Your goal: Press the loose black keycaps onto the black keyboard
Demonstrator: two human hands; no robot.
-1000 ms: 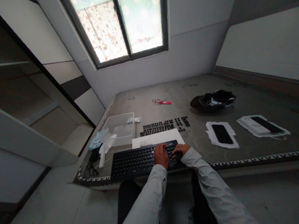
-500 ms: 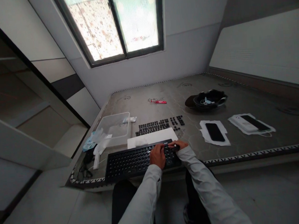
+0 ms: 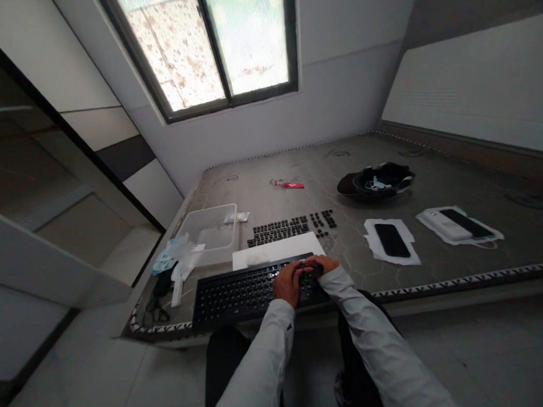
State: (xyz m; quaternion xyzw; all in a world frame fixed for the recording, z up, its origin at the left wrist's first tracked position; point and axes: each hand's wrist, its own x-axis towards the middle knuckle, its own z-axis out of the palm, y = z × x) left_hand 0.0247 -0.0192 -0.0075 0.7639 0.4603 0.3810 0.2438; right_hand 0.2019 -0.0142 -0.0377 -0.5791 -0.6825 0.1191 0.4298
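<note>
A black keyboard (image 3: 241, 295) lies along the near edge of the mattress, pale dots showing in rows across it. My left hand (image 3: 286, 284) is over its right part, with fingers bent and pinched together toward my right hand. My right hand (image 3: 326, 265) is closed around a small dark object at the keyboard's right end; its kind is too dark to make out. The fingertips of both hands meet above the keys. Behind the keyboard lies a white panel (image 3: 297, 245) with a small clear bag (image 3: 257, 258) on it. Loose black keycaps (image 3: 280, 229) sit in rows farther back.
A clear plastic bin (image 3: 215, 235) stands at left, with plastic wrappers (image 3: 182, 259) and a dark cable (image 3: 155, 308) beside it. Rightward are a black cap (image 3: 382, 186), a phone (image 3: 392, 240) on white paper and another dark device (image 3: 463, 222). A red packet (image 3: 289, 184) lies farther back.
The fingers of my left hand have bent and shifted slightly, nearer the dark object by my right hand. The view has moved very slightly; the keyboard and other things stay put.
</note>
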